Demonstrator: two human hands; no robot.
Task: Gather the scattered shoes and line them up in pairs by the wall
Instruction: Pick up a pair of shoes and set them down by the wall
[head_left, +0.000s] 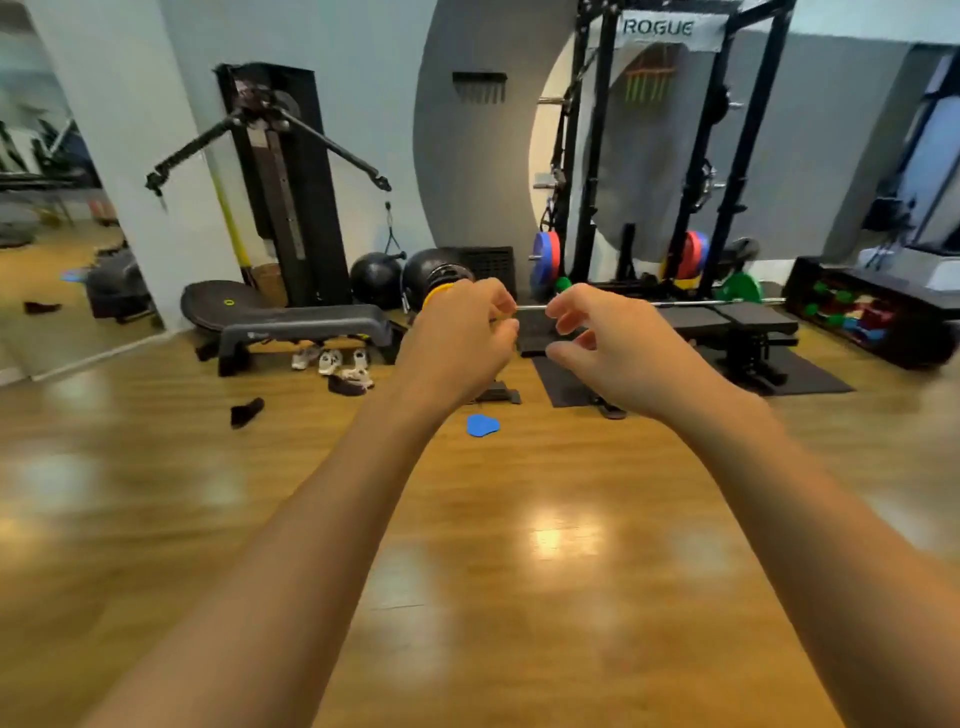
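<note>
Both my arms reach forward over the wooden floor. My left hand (462, 338) and my right hand (608, 348) are held up side by side, fingers loosely curled and apart, holding nothing. Far ahead, several white sneakers (332, 361) lie scattered on the floor by the grey step bench (311, 325). A dark shoe (345, 385) lies just in front of them. Another dark shoe (247, 412) lies alone further left. A dark sandal (613, 412) shows partly under my right wrist.
A cable machine (283, 182) and two black medicine balls (376, 280) stand at the back wall. A power rack (670, 156) with a barbell, a flat bench (737, 325) and black mats are at the right. A blue disc (482, 425) lies on the floor. A mirror is at the left.
</note>
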